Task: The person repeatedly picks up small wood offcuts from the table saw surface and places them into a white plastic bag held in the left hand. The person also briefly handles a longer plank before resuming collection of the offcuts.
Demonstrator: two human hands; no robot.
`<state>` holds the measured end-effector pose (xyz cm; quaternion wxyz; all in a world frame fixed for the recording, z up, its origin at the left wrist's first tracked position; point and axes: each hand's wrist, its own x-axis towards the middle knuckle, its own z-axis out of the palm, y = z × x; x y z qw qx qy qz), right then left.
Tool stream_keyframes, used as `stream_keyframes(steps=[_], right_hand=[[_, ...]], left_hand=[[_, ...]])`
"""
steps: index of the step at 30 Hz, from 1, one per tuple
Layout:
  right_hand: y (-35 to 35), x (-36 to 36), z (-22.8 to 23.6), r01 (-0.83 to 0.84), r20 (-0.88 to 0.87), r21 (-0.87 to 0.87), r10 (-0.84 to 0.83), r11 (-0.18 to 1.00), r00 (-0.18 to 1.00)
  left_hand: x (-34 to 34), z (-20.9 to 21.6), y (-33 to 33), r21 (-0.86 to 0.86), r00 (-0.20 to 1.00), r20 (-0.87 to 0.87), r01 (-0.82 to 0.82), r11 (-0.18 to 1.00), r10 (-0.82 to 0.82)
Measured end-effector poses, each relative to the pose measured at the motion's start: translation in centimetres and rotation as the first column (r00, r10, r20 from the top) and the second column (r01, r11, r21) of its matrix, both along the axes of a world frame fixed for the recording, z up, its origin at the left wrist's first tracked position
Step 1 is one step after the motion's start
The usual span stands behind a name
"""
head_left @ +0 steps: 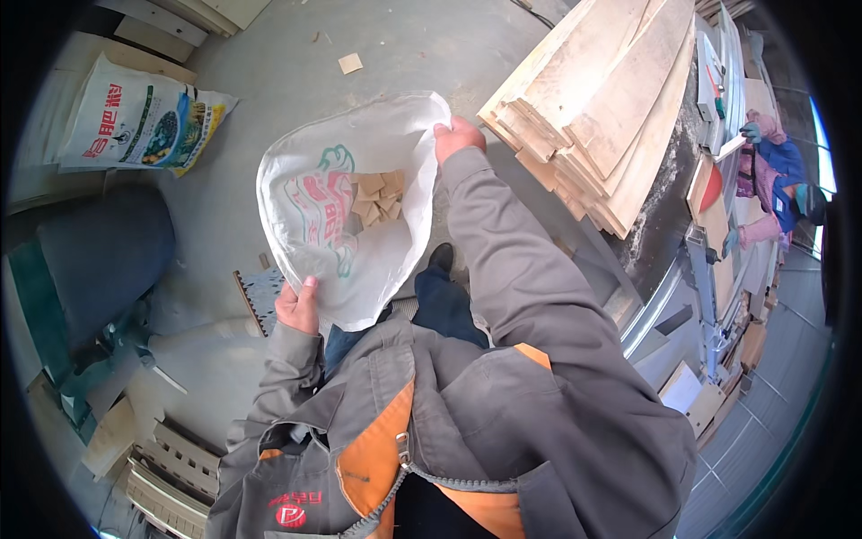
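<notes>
A white woven sack (296,260) hangs in front of me, its mouth spread wide toward me. Its rim is pinched at the lower left by my left hand (298,307) and at the upper right by my right hand (460,139). Both hands are closed on the sack's edge. Down inside lie several small square pieces of thin wood (377,198) in a loose heap. Faded red and green print shows through the sack's wall. My legs partly disappear behind the sack's lower edge.
Long wooden boards (593,99) are stacked at the right, close to my right hand. Beyond them a co-worker (779,180) in gloves stands at a machine. One wood square (350,63) lies on the floor. A printed sack (144,121) and a dark rounded machine (99,256) are at the left.
</notes>
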<state>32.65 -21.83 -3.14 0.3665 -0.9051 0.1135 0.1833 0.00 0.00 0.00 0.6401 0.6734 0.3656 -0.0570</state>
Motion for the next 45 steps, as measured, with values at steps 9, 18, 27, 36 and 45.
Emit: stream_keyframes(steps=[9, 18, 27, 36, 45], right_hand=[[-9.2, -3.6, -4.7, 0.212, -0.081, -0.179, -0.230, 0.961, 0.970], [-10.3, -6.8, -5.7, 0.286, 0.151, 0.171, -0.311, 0.943, 0.938], [-11.4, -10.4, -3.3, 0.087, 0.070, 0.223, -0.105, 0.971, 0.992], [-12.2, -12.6, -4.6, 0.077, 0.006, 0.128, -0.079, 0.989, 0.997], [-15.5, -19.7, -5.0, 0.501, -0.635, 0.302, -0.221, 0.811, 0.741]], left_hand=[[1.6, 2.5, 0.8, -0.015, 0.973, 0.221, -0.068, 0.998, 0.069], [4.8, 2.2, 2.2, -0.139, 0.962, -0.035, 0.263, 0.955, -0.270], [7.4, 0.3, 3.2, 0.109, 0.985, 0.143, 0.084, 0.990, -0.100], [7.2, -3.7, 3.3, -0.120, 0.986, 0.156, 0.072, 0.990, -0.053], [6.6, -2.3, 3.0, 0.058, 0.984, 0.164, 0.058, 0.997, -0.067]])
